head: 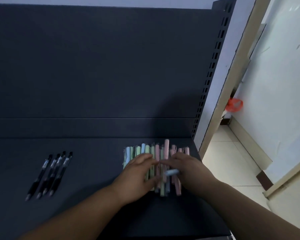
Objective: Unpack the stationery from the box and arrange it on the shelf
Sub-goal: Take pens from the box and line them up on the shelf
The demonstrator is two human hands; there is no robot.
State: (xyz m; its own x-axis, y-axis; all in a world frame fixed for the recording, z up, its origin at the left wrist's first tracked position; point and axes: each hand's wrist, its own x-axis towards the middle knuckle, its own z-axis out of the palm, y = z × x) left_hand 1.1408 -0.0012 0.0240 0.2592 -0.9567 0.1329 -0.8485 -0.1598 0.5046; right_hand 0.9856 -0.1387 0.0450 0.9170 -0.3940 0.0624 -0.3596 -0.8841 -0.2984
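**A:** Which step is this?

**B:** Arranging, I'd say. The pastel green, blue and pink plastic pens (156, 151) lie at lower centre-right on the dark grey metal shelf (93, 170). The left hand (139, 172) rests on them with loose fingers. The right hand (187, 168) seems to pinch a pale blue pen (171, 172) held crosswise.

**A:** Next?

**B:** Probably turn it parallel and slot it in.

**A:** Any writing?

**B:** The slim black pens (48, 174) at lower left have white labels, but they're unreadable.

Dark slate-blue shelf (93, 170), plain, no pattern. Right upright (213, 70) same dark tone, two columns of small slots. Left: black pens (48, 174), white label bands. Right: pastel pens (156, 151), pale blue and mint leftward, pink rightward. One pale blue pen (171, 172) crosswise on top. Cream-tiled floor (232, 163). Far right: orange-red bag (235, 104).
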